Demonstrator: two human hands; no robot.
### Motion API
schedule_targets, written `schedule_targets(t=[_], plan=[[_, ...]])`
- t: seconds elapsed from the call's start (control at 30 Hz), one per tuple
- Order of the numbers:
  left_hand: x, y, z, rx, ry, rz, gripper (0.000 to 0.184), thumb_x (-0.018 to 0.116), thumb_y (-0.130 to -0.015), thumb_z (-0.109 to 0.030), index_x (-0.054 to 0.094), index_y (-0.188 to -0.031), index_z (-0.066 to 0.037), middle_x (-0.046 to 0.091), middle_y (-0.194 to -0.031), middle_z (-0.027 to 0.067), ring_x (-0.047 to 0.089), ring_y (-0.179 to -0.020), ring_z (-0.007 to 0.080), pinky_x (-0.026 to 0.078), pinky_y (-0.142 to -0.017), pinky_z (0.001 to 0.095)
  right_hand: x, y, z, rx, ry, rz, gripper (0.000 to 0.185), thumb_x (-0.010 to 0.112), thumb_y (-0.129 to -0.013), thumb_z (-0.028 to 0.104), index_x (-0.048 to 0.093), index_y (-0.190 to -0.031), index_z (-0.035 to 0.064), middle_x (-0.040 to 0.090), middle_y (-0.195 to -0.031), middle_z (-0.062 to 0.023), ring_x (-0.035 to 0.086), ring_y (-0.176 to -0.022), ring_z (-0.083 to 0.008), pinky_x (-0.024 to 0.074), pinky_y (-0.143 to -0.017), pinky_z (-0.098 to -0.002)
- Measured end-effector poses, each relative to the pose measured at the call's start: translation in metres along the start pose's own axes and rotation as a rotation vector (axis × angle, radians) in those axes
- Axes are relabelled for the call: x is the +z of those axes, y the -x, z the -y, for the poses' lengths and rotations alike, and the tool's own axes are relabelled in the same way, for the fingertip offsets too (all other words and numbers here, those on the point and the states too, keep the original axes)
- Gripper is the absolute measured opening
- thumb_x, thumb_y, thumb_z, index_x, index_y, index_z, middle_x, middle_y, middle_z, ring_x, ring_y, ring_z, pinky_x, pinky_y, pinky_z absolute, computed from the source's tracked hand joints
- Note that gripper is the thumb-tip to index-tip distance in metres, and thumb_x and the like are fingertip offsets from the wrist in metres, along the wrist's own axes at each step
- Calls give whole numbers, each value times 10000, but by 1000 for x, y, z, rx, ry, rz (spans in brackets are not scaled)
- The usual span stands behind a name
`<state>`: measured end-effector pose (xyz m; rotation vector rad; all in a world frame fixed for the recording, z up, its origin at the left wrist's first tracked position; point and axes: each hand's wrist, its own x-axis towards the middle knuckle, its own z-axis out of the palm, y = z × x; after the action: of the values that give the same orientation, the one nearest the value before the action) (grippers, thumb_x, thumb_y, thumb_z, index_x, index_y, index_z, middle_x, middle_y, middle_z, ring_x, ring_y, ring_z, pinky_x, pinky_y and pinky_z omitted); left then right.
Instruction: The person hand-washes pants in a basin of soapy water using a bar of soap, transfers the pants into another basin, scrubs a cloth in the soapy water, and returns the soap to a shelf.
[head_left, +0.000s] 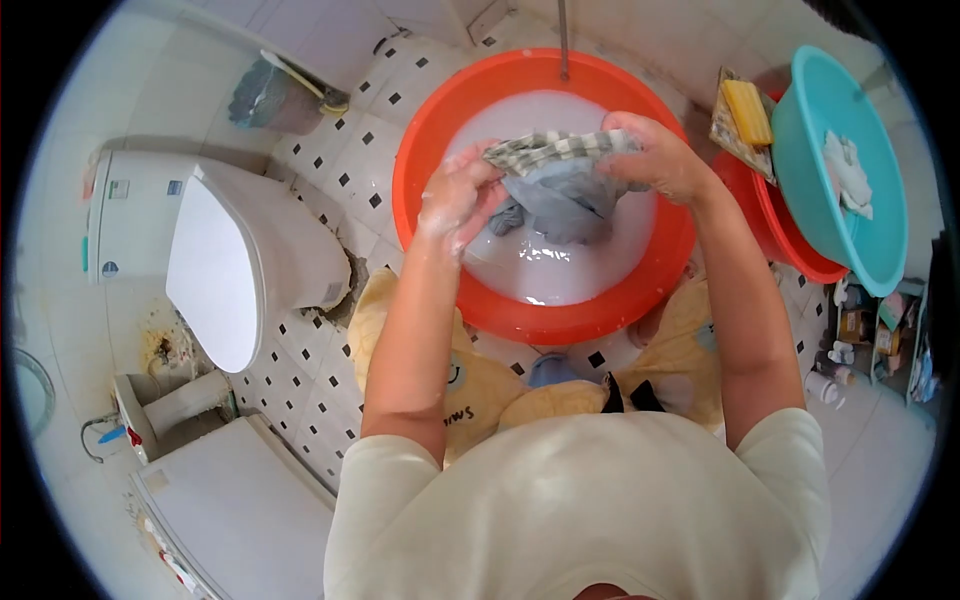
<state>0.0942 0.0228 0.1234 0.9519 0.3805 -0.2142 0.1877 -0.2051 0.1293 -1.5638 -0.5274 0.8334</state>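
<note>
A wet grey garment (568, 205) with a checked band along its top edge is stretched between my two hands, its lower part hanging into cloudy, soapy water. My left hand (462, 192) has suds on it and grips the band's left end. At the other end, my right hand (655, 158) pinches the checked fabric between thumb and fingers. Both hands are over the large orange basin (540, 322), which stands on the floor before my knees. What kind of garment it is, I cannot tell.
To the right, a yellow bar of soap (748, 113) lies on a board (727, 135) beside a tilted turquoise basin (803, 190) holding white cloth (848, 175). A red basin (775, 225) sits beneath. On the left are a toilet (270, 240) and a waste bin (285, 100).
</note>
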Motion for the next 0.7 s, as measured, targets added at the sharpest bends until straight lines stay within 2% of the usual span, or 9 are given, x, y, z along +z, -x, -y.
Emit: schedule_targets(t=[0.1,0.2,0.27,0.4,0.43,0.53,0.6,0.67,0.7], plan=[[3,-8,9,-2,487,136,410,378,-657,28,504,-1041,100,566,-1015,228,516,-1034,325,397,-937,390,8,-3,-8,-124,-62,10,190,647,-732,68,502,-855,75,557,-912,-15,496,-903,-116,419,-785,-257],[19,3,-1,-56,574,-37,186,424,-787,-84,487,-903,47,559,-894,174,564,-824,278,463,-779,349,32,-4,4,-333,-101,67,205,646,-716,39,497,-855,65,571,-1030,-58,487,-1037,-181,408,-868,-305],[-11,-17,17,-4,626,124,183,456,-826,-190,478,-784,-13,526,-740,120,534,-690,242,454,-654,338,61,7,23,-462,3,111,219,647,-693,15,498,-849,49,563,-1101,-103,465,-1124,-241,396,-911,-341],[5,-33,53,59,348,-50,334,484,-867,-337,430,-628,-110,420,-535,38,447,-508,176,387,-481,332,137,-5,-1,-884,867,-288,69,598,-725,90,545,-733,47,588,-881,-121,557,-887,-317,438,-835,-380],[18,-11,58,9,587,-166,248,452,-885,-288,468,-709,-114,474,-632,36,496,-601,164,429,-554,321,141,-9,-10,-934,989,-438,81,582,-737,107,547,-700,44,588,-815,-129,574,-804,-330,465,-784,-378],[52,-1,55,58,477,-339,190,409,-907,-251,488,-806,-112,521,-765,27,523,-720,160,452,-634,318,101,-50,-9,-317,563,-481,180,547,-758,158,624,-905,89,628,-784,-132,602,-730,-301,488,-667,-380],[32,-4,55,79,449,-108,188,375,-920,-245,492,-941,-99,543,-901,34,531,-828,154,458,-709,310,98,-60,-16,-390,630,-583,207,534,-751,148,629,-927,90,623,-746,-152,600,-644,-300,491,-619,-384],[-24,-20,83,120,524,204,261,377,-920,-272,491,-1056,-81,546,-934,36,544,-853,151,466,-728,292,123,-44,-18,-728,680,-515,148,558,-728,139,619,-855,91,586,-720,-155,578,-646,-318,472,-598,-384],[-22,-13,58,-97,812,587,211,404,-909,-294,497,-866,-110,540,-864,50,528,-766,150,455,-642,303,142,-26,-1,-841,663,-449,101,566,-717,123,604,-800,81,559,-678,-153,558,-627,-328,455,-569,-373]])
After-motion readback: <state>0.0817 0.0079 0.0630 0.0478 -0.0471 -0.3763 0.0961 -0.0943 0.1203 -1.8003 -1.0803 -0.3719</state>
